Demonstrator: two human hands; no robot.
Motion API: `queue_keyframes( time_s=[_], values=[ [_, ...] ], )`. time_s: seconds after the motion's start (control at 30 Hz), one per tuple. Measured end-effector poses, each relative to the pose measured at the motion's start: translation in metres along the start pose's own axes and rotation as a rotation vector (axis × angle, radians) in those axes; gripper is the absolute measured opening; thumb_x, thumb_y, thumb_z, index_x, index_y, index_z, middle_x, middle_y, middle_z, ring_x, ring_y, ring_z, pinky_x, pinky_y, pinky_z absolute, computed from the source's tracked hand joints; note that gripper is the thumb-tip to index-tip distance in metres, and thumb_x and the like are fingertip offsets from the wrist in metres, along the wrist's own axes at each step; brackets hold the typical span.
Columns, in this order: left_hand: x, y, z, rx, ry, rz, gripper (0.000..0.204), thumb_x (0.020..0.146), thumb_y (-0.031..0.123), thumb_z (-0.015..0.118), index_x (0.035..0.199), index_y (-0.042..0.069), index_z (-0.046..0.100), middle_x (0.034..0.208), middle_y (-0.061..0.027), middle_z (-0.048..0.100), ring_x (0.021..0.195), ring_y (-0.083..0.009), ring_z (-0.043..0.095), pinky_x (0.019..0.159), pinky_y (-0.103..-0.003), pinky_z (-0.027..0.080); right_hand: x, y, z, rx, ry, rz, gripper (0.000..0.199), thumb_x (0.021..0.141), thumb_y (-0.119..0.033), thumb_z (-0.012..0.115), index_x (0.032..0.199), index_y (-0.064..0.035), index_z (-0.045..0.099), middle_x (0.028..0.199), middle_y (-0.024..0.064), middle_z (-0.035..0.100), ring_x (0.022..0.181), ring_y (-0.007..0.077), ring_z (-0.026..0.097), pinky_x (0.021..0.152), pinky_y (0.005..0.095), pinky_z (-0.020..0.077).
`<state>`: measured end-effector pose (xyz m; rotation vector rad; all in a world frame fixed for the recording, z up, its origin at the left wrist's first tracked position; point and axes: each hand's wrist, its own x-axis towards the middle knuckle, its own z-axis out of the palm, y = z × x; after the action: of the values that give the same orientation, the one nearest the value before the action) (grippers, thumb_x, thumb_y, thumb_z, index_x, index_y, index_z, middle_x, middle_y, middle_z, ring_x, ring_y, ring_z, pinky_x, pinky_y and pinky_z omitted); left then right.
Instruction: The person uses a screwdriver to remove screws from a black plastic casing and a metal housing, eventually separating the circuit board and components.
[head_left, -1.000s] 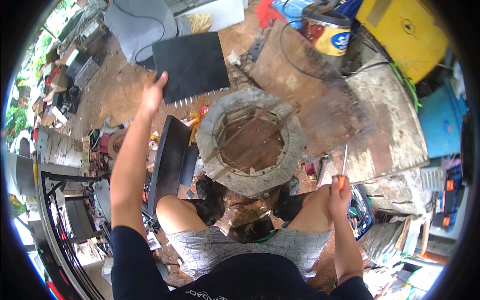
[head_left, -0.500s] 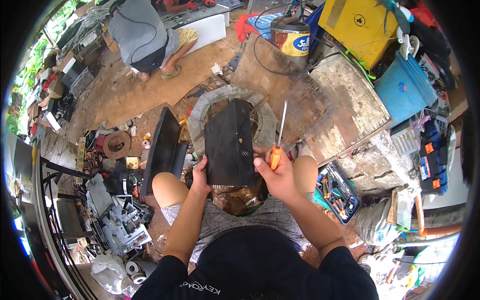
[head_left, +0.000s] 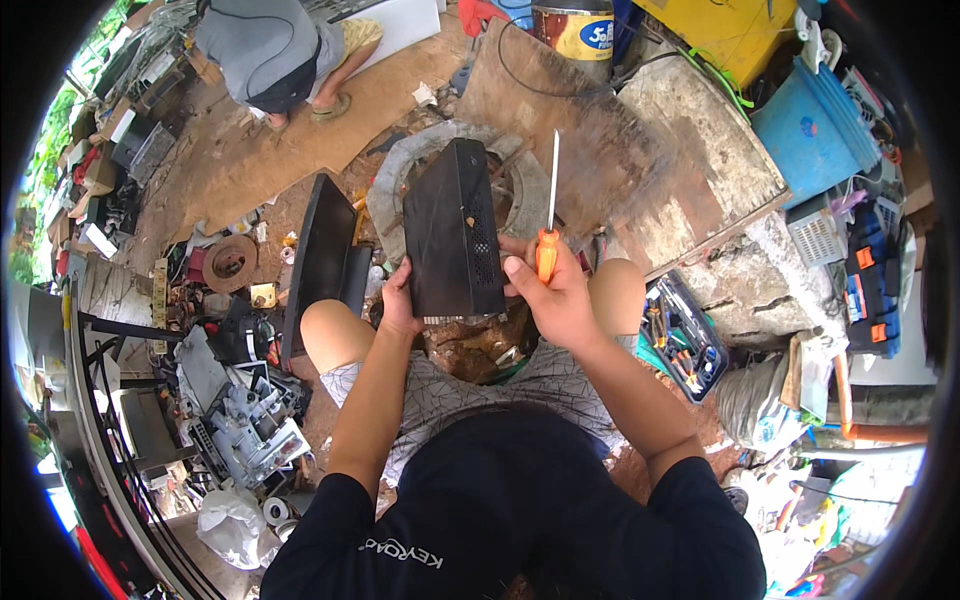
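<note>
The left hand (head_left: 398, 300) has its grip closed on the lower left edge of a black box (head_left: 453, 232), which is held upright above the knees, in front of a grey tyre ring (head_left: 392, 190) on the ground. The right hand (head_left: 556, 296) supports the box's right side and also grips an orange-handled screwdriver (head_left: 547, 240), its shaft pointing up. A black panel (head_left: 322, 262) leans just beside the left knee.

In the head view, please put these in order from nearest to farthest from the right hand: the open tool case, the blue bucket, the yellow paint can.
From the right hand:
1. Open tool case, on the ground just to its right.
2. Blue bucket, up and to the right, past the boards.
3. Yellow paint can, straight ahead at the top edge; about as far as the bucket, hard to call.
</note>
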<state>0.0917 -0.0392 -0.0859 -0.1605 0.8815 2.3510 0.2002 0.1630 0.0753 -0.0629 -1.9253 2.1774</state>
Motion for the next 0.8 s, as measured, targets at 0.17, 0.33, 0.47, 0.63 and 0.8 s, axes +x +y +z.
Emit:
queue_keyframes(
  time_s=[0.17,0.33,0.47,0.63,0.8],
  values=[
    [-0.001,0.001,-0.004,-0.033,-0.012,-0.037,0.054,0.095,0.04,0.049,0.134,0.003,0.048,0.13,-0.0149,0.058,0.117,-0.0309,0.058,0.102,-0.047,0.046,0.005,-0.006,0.003,-0.003,-0.014,0.046,0.017,0.094,-0.01,0.061,0.098,-0.0013,0.047,0.104,0.0082,0.061,0.082,0.009,0.06,0.069,0.0269,0.0561],
    [0.001,0.002,-0.006,-0.01,0.017,-0.077,0.052,0.096,0.039,0.047,0.134,0.004,0.048,0.129,-0.0149,0.059,0.116,-0.0304,0.058,0.1,-0.046,0.047,0.014,0.009,-0.003,-0.163,0.015,0.041,0.03,0.089,-0.021,0.07,0.099,-0.0009,0.05,0.095,0.007,0.06,0.08,0.0118,0.061,0.072,0.0289,0.0529],
    [-0.005,0.009,0.005,0.069,0.102,-0.214,0.049,0.098,0.039,0.044,0.133,0.004,0.049,0.128,-0.0156,0.059,0.115,-0.0298,0.059,0.098,-0.045,0.048,0.031,0.017,-0.013,-0.364,0.064,0.082,0.045,0.082,-0.035,0.077,0.098,-0.0008,0.052,0.087,0.007,0.06,0.081,0.0146,0.061,0.075,0.0309,0.0507],
    [-0.011,0.013,0.019,0.142,0.109,-0.382,0.046,0.099,0.039,0.043,0.128,0.004,0.053,0.122,-0.0146,0.062,0.107,-0.0278,0.063,0.09,-0.043,0.051,0.064,0.028,-0.039,-0.726,0.039,0.239,0.05,0.089,-0.049,0.064,0.094,-0.001,0.053,0.075,0.0046,0.055,0.061,0.0131,0.058,0.062,0.0293,0.0499],
    [-0.01,0.014,0.019,0.029,0.217,-0.383,0.037,0.096,0.037,0.055,0.112,0.004,0.06,0.101,-0.0092,0.069,0.087,-0.0184,0.069,0.072,-0.031,0.059,0.076,0.046,-0.057,-0.872,0.113,0.246,0.048,0.094,-0.047,0.057,0.105,-0.0005,0.06,0.081,0.0064,0.061,0.078,0.0138,0.06,0.07,0.0335,0.0479]
  ],
)
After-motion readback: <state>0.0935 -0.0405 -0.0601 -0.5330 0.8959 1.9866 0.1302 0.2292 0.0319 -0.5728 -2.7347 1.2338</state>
